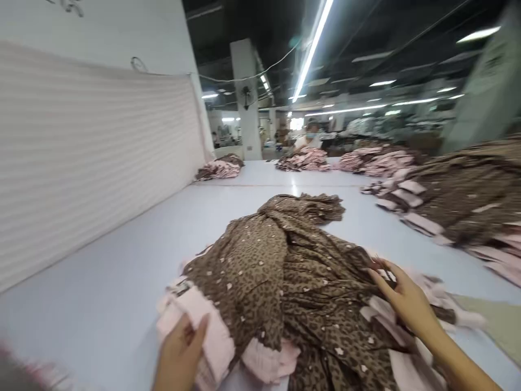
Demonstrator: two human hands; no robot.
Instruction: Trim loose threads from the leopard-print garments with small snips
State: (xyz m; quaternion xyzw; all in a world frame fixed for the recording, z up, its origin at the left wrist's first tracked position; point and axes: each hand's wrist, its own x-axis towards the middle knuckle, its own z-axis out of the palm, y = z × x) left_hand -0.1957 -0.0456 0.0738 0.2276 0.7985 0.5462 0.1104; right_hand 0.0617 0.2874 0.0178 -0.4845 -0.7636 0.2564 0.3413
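Fabric [254, 266], leopard-print, edge pinched by right hand [401, 293], left hand [181, 353] at pink cloth [217, 336], grip unclear, marking [182, 287] illegible.

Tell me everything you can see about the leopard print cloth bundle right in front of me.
The leopard-print bundle is brown with darker spots and small pale patches scattered over it. It looks like soft, thin fabric, gathered and creased, with a bunched end pointing away from you. Pink pieces show along its near edges. It lies heaped on the pale table. Your left hand is at the pink cloth on its left; your right hand is at its right edge.
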